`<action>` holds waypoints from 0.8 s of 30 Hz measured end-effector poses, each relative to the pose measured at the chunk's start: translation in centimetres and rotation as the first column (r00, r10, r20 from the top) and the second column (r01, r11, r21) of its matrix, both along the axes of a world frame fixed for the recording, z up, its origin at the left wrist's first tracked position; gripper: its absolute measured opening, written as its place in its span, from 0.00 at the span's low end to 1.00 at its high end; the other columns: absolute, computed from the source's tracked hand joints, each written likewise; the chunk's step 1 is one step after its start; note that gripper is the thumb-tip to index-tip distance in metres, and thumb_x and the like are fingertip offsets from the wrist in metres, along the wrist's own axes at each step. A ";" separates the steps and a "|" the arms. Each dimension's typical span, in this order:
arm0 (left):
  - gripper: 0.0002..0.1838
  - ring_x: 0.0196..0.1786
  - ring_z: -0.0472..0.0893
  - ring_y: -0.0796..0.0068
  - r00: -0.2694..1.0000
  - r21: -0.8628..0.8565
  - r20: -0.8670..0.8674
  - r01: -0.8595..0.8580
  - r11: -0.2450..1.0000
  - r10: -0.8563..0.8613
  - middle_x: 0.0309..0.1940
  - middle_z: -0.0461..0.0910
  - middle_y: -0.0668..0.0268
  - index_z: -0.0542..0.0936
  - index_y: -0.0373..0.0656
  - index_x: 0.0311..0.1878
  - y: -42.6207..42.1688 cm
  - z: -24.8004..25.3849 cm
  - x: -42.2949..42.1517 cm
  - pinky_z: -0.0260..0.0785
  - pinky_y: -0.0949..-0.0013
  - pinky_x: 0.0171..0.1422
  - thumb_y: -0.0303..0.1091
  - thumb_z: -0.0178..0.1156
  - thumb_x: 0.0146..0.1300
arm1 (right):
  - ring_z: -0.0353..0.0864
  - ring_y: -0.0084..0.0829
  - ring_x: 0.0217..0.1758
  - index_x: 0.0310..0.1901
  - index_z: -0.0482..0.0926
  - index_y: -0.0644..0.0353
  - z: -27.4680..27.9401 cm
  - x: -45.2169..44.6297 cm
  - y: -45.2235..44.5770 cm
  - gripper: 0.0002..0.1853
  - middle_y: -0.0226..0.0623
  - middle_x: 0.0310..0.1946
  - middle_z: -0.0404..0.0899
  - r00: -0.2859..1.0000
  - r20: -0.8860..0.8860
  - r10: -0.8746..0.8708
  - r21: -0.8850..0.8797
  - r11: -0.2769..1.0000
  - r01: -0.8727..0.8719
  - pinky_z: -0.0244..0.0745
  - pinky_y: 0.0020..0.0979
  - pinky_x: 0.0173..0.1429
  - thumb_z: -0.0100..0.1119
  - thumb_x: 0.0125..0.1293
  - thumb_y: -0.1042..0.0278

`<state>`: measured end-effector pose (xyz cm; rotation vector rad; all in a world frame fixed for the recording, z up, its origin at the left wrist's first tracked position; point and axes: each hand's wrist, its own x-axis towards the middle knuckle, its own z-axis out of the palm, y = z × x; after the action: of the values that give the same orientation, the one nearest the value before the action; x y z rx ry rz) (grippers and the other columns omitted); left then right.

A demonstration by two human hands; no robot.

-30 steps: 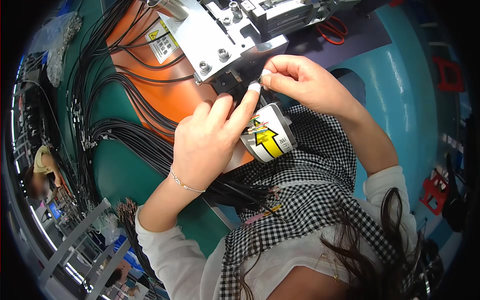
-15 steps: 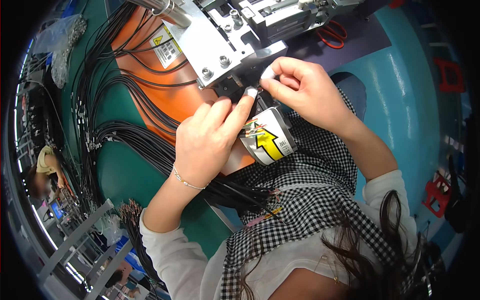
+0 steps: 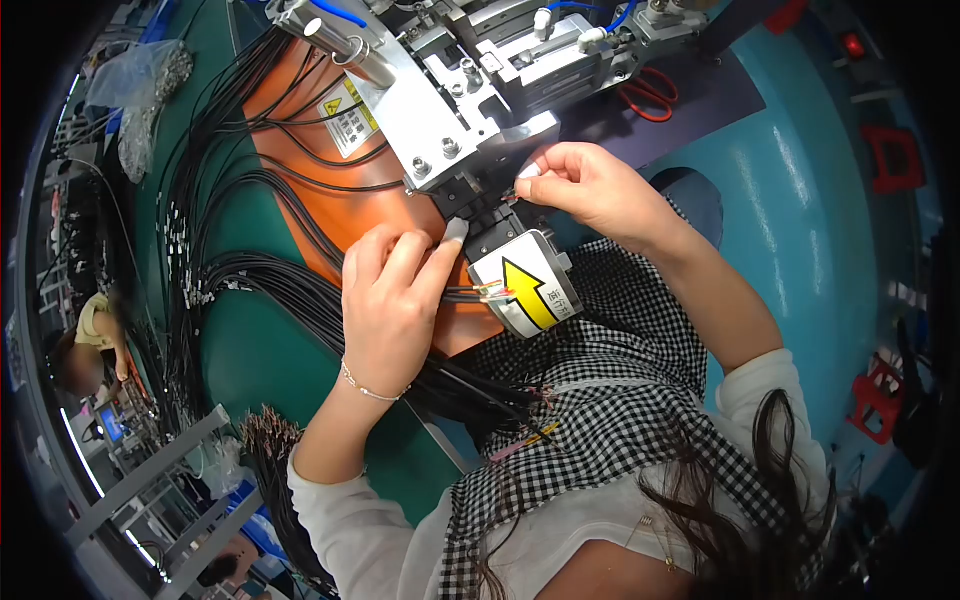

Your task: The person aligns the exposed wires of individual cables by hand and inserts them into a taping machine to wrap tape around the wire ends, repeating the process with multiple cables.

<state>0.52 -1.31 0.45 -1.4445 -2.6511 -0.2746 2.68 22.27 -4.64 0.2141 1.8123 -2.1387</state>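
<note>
My left hand (image 3: pixel 390 295) is curled around a few black cables (image 3: pixel 462 294), whose stripped, coloured wire ends (image 3: pixel 494 290) stick out past the fingers. Its white-covered index fingertip reaches the dark fixture (image 3: pixel 484 226) at the front of the metal machine (image 3: pixel 420 125). Across from it, my right hand (image 3: pixel 600 195) pinches thumb and index finger together beside the fixture; a tiny thing at the fingertips is too small to name. Just below the fixture, a white label with a yellow arrow (image 3: pixel 530 290) covers a rounded part.
Bundles of black cables (image 3: pixel 290 290) run over the orange plate (image 3: pixel 300 90) and green table (image 3: pixel 250 350). Red-handled scissors (image 3: pixel 650 95) lie on the dark mat right of the machine. Red stools (image 3: pixel 877 400) stand on the floor. Another person (image 3: pixel 98 335) sits far left.
My left hand has drawn back left from the fixture, bringing the cable ends lower across the label. The right hand stays pinched near the fixture. The whole view has shifted slightly.
</note>
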 end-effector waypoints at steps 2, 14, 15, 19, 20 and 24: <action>0.19 0.38 0.75 0.67 0.997 -0.034 -0.065 -0.035 0.999 0.033 0.36 0.72 0.65 0.80 0.41 0.48 -0.2 0.2 0.4 0.70 0.66 0.43 0.29 0.58 0.50 | 0.65 0.08 0.27 0.39 0.79 0.64 0.3 -0.1 0.0 0.10 0.17 0.26 0.72 0.999 0.010 0.041 -0.032 0.999 -0.041 0.62 0.16 0.32 0.61 0.66 0.64; 0.13 0.35 0.75 0.60 0.984 0.098 0.144 -0.115 0.988 0.101 0.30 0.74 0.60 0.79 0.40 0.44 0.5 1.5 0.6 0.67 0.65 0.38 0.23 0.65 0.54 | 0.70 0.17 0.30 0.39 0.76 0.63 2.0 4.4 -2.4 0.06 0.29 0.32 0.75 0.812 -0.582 -0.032 0.343 0.896 0.281 0.67 0.20 0.35 0.62 0.63 0.72; 0.13 0.35 0.75 0.60 0.985 0.087 0.136 -0.118 0.989 0.105 0.30 0.74 0.60 0.79 0.40 0.44 0.6 1.6 0.5 0.67 0.65 0.38 0.23 0.65 0.54 | 0.72 0.18 0.31 0.39 0.76 0.63 2.2 4.5 -2.7 0.06 0.31 0.32 0.75 0.757 -0.654 0.018 0.364 0.884 0.294 0.68 0.21 0.36 0.62 0.62 0.74; 0.12 0.35 0.76 0.61 0.961 0.272 0.275 -0.068 0.960 -0.010 0.29 0.76 0.61 0.79 0.38 0.42 0.9 1.0 0.3 0.69 0.64 0.39 0.24 0.66 0.53 | 0.75 0.22 0.32 0.39 0.76 0.64 2.6 5.2 -3.0 0.07 0.35 0.33 0.77 0.660 -0.745 0.100 0.382 0.875 0.298 0.71 0.23 0.38 0.63 0.59 0.78; 0.12 0.36 0.77 0.61 0.970 0.283 0.237 -0.021 0.959 -0.049 0.31 0.77 0.61 0.79 0.38 0.42 0.8 0.7 0.3 0.70 0.65 0.40 0.24 0.66 0.52 | 0.75 0.22 0.33 0.39 0.77 0.64 2.6 5.4 -3.0 0.08 0.35 0.33 0.77 0.705 -0.705 0.079 0.363 0.894 0.263 0.71 0.24 0.39 0.63 0.59 0.78; 0.13 0.40 0.78 0.62 0.984 0.286 0.123 0.087 0.954 -0.126 0.34 0.79 0.62 0.79 0.37 0.42 0.2 1.0 0.3 0.72 0.66 0.43 0.24 0.66 0.51 | 0.77 0.23 0.34 0.39 0.77 0.64 2.9 5.7 -2.7 0.08 0.34 0.34 0.78 0.809 -0.587 0.020 0.317 0.925 0.208 0.72 0.25 0.41 0.64 0.58 0.79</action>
<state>0.83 -1.15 1.44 -1.5244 -2.5082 -0.7546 8.36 19.56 -1.79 -0.3206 2.6034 -2.0456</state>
